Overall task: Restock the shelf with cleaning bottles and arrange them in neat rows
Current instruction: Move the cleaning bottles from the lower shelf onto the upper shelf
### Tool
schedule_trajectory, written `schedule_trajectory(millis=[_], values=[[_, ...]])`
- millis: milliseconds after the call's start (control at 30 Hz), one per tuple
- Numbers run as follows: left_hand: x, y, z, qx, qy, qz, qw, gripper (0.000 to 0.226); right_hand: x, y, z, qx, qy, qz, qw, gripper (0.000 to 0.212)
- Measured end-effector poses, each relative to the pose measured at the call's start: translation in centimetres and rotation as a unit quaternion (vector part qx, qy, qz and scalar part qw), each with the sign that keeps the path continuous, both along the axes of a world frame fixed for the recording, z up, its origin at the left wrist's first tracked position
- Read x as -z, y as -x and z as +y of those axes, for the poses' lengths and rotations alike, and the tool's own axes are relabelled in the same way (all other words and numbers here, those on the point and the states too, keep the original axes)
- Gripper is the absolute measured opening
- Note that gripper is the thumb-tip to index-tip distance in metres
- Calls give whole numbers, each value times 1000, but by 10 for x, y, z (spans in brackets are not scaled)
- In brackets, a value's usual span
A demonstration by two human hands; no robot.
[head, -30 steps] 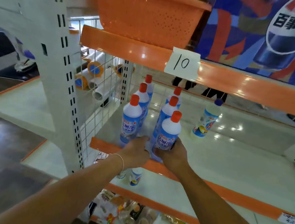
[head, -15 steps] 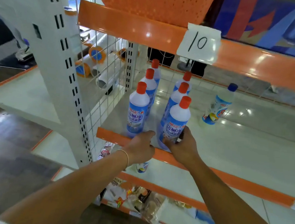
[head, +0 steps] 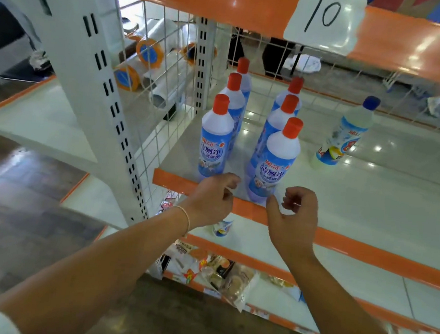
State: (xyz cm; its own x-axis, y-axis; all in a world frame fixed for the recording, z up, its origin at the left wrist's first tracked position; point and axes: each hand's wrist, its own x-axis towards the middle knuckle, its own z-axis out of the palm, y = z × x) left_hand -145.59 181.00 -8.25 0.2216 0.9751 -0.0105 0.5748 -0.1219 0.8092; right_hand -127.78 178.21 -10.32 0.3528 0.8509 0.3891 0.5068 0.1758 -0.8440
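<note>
Several white cleaning bottles with red caps and blue labels stand upright in two rows at the left end of the white shelf [head: 370, 196]. The front left bottle [head: 214, 139] and the front right bottle [head: 276, 161] stand near the orange front edge. A blue-capped bottle [head: 345, 135] stands alone, leaning slightly, further right. My left hand [head: 212, 198] hovers just in front of the left row, fingers loosely curled, holding nothing. My right hand [head: 293, 216] hangs in front of the right row, fingers also loosely curled and empty.
A wire mesh panel [head: 165, 82] closes the shelf's left side, with rolls behind it. A paper sign marked 10 [head: 324, 16] hangs from the orange shelf above. A small bottle [head: 223, 227] stands on the lower shelf; snack packets [head: 220, 276] lie below that.
Both hands have let go of the two front bottles and drawn back to the shelf's front edge. The view has moved closer and tilted down.
</note>
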Motion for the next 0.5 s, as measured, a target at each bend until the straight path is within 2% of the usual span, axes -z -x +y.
schedule_trajectory(millis=[133, 267, 367, 500], values=[[7, 11, -10, -14, 3, -15, 1000, 33, 7, 10, -24, -91, 3, -10, 996, 19], [35, 25, -27, -14, 40, 23, 999, 32, 33, 17, -40, -171, 37, -58, 983, 6], [60, 31, -39, -16, 116, 55, 992, 41, 62, 21, -40, -182, 160, -101, 965, 8], [87, 33, -43, -22, 199, 98, 975, 53, 97, 27, -32, -199, 311, -128, 920, 13]])
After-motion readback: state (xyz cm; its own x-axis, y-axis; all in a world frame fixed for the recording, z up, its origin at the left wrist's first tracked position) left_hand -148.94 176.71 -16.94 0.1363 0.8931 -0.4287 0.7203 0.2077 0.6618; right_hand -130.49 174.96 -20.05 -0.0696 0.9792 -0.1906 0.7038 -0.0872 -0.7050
